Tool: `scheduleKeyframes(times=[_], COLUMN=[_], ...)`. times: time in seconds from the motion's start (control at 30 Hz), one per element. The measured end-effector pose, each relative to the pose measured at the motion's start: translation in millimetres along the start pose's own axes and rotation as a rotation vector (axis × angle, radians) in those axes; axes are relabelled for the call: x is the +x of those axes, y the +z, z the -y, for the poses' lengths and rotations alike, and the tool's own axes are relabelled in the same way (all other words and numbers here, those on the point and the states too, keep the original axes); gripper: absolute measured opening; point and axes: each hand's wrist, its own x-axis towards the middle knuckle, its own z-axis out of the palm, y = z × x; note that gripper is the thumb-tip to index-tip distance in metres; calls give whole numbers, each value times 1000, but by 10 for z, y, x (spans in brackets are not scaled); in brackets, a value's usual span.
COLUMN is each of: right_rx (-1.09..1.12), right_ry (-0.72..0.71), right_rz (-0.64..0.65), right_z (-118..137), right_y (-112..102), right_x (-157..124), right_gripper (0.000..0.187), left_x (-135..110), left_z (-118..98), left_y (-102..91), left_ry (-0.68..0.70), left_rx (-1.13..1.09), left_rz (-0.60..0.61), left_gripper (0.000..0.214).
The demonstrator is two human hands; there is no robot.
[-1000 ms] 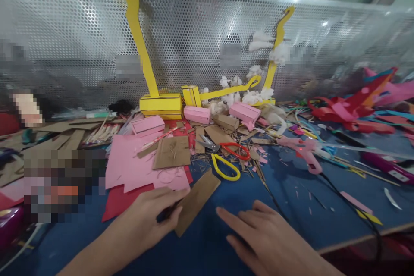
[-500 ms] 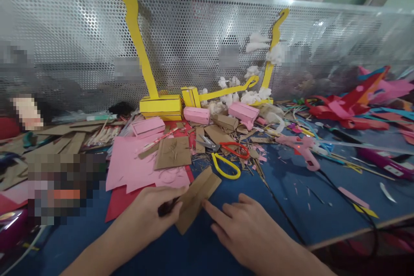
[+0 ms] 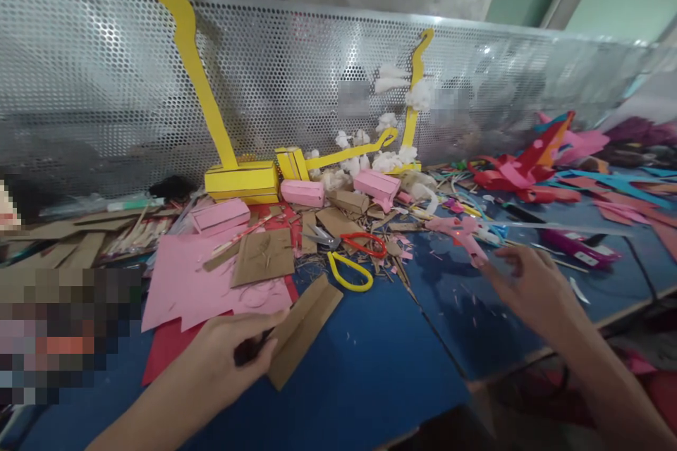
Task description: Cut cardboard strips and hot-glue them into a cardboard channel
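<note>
The fingers of the left hand are clenched around a small dark tool (too little of it shows to be named), and the thumb is pressed onto the near end of a long brown strip of folded cardboard. The strip is laid slantwise on the blue desk, its far end pointed toward a pair of scissors with one red and one yellow handle. Just left of the strip, a sheet of pink paper is spread over a red sheet, and a square piece of brown cardboard is set on top of the pink.

The fingers of the right hand are released and spread, held above the desk well to the right of the strip, nothing being grasped. The fingertips are brought close to a pink glue gun, but whether it is touched cannot be told.

Farther back, small pink paper boxes and scraps of cardboard are scattered before a yellow cardboard model with a tall curved neck, tufts of white cotton being stuck on its right part. All is backed by a perforated metal screen.
</note>
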Motion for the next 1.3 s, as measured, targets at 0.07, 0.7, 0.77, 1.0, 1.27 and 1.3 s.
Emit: scheduleKeyframes(times=[0.07,0.7,0.77,1.0,1.27,1.3], right_rx=[-3,-38,-45,-58,23,60], right_ry=[-6,-245,-277,-317,-212,-202], right_rz=[65,333,342,368,267,284], right_z=[-85,309,387,488,411,438], right_y=[56,115,148,147,-135,-165], right_x=[238,779,816,832,629,545], right_gripper=[53,39,40,42,34,36], left_x=[2,-23,-36,-35,-51,-51], left_z=[6,64,80,71,62,40], left_y=[-6,69,87,77,15,-14], left_ry=[14,39,41,20,19,18], left_rx=[13,-44,-35,-42,41,44], left_rz=[7,-35,-32,-31,34,43], left_gripper=[40,35,36,34,40,42])
